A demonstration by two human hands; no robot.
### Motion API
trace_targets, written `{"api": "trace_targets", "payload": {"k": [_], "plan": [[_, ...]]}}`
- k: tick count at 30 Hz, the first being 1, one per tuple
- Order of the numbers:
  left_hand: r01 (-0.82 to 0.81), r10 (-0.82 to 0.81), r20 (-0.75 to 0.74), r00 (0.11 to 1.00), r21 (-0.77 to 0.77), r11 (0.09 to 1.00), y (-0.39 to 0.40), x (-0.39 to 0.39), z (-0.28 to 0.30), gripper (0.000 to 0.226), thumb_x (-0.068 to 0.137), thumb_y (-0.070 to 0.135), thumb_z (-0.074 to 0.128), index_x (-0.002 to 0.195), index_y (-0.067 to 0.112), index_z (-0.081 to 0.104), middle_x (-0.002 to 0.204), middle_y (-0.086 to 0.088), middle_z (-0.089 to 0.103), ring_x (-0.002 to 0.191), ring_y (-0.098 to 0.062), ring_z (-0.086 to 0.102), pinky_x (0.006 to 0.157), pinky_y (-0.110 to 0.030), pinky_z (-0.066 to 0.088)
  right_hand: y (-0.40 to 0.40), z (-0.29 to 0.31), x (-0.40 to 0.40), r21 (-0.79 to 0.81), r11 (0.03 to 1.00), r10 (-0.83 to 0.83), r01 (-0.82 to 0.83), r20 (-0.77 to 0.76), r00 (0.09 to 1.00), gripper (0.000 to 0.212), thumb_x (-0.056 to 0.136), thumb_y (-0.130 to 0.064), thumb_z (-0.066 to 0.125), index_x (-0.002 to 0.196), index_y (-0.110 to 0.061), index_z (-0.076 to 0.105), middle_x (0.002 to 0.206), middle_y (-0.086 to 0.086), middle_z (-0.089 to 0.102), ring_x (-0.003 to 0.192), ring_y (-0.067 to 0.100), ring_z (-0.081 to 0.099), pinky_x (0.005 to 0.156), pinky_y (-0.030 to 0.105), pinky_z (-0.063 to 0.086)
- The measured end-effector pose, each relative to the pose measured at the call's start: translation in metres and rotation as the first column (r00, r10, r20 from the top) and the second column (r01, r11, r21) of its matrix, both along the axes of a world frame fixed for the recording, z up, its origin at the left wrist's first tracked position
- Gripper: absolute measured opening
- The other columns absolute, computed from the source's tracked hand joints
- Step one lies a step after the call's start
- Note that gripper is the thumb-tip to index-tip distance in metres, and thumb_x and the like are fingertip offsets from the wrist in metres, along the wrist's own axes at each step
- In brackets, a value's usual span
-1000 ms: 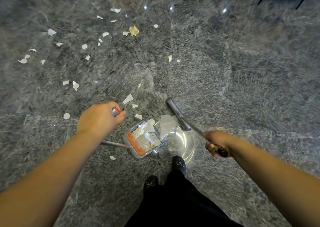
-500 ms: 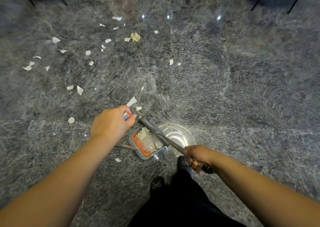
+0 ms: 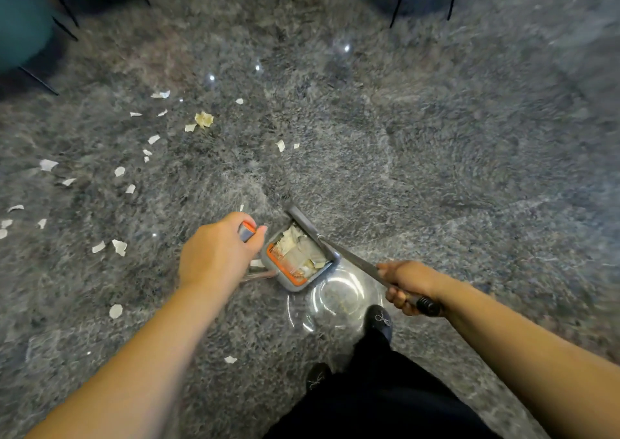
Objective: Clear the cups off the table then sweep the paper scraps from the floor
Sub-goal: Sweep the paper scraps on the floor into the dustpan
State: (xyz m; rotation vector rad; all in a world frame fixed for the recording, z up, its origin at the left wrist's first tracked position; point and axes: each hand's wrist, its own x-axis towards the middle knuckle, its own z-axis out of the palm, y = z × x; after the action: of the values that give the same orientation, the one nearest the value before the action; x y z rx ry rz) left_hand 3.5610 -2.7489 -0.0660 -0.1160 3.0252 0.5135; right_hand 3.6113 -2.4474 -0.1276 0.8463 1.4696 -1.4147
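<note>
A person stood over a grey speckled floor (image 3: 436,170), sweeping. Their left hand (image 3: 214,257) gripped the orange-tipped dustpan handle (image 3: 247,231); their right hand (image 3: 407,286) was closed around the broom shaft (image 3: 352,261). The broom's long axis ran from near right toward far left, its head (image 3: 302,220) resting across the dustpan (image 3: 295,257), which sat between the hands and held gathered scraps. Many paper scraps (image 3: 119,246) lay scattered to the left and farther off. They looked light and flimsy, likely to flutter away, so gentle strokes would suit.
</note>
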Motion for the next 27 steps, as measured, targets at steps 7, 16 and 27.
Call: {"api": "trace_targets", "payload": {"k": [7, 16, 27], "plan": [[0.14, -0.14, -0.015, 0.99, 0.03, 0.99, 0.101, -0.078, 0.013, 0.024, 0.087, 0.058, 0.057, 0.092, 0.035, 0.061, 0.065, 0.004, 0.063, 0.066, -0.024, 0.058, 0.054, -0.031, 0.043, 0.084, -0.001, -0.034, -0.005, 0.982, -0.19, 0.19, -0.038, 0.981, 0.019, 0.103, -0.021, 0.033, 0.101, -0.027, 0.051, 0.043, -0.002, 0.044, 0.031, 0.006, 0.035, 0.036, 0.01, 0.03], [0.269, -0.264, -0.081, 0.961, 0.048, 0.962, 0.279, -0.2, 0.024, 0.027, 0.086, 0.056, 0.06, 0.097, 0.032, 0.065, 0.074, -0.002, 0.067, 0.068, -0.027, 0.054, 0.057, -0.032, 0.039, 0.246, 0.022, -0.122, 0.006, 0.944, -0.329, 0.33, -0.056, 0.943, 0.025, 0.103, -0.023, 0.032, 0.123, -0.026, 0.048, 0.048, -0.001, 0.043, 0.032, 0.006, 0.036, 0.034, 0.01, 0.028], [0.362, -0.34, -0.175, 0.924, 0.114, 0.925, 0.473, -0.364, 0.032, 0.024, 0.082, 0.055, 0.064, 0.09, 0.033, 0.065, 0.067, 0.0, 0.065, 0.064, -0.029, 0.057, 0.053, -0.031, 0.04, 0.436, 0.046, -0.263, 0.046, 0.872, -0.483, 0.488, -0.087, 0.871, 0.014, 0.103, -0.022, 0.037, 0.099, -0.028, 0.049, 0.048, 0.001, 0.044, 0.032, 0.008, 0.038, 0.038, 0.011, 0.029]]}}
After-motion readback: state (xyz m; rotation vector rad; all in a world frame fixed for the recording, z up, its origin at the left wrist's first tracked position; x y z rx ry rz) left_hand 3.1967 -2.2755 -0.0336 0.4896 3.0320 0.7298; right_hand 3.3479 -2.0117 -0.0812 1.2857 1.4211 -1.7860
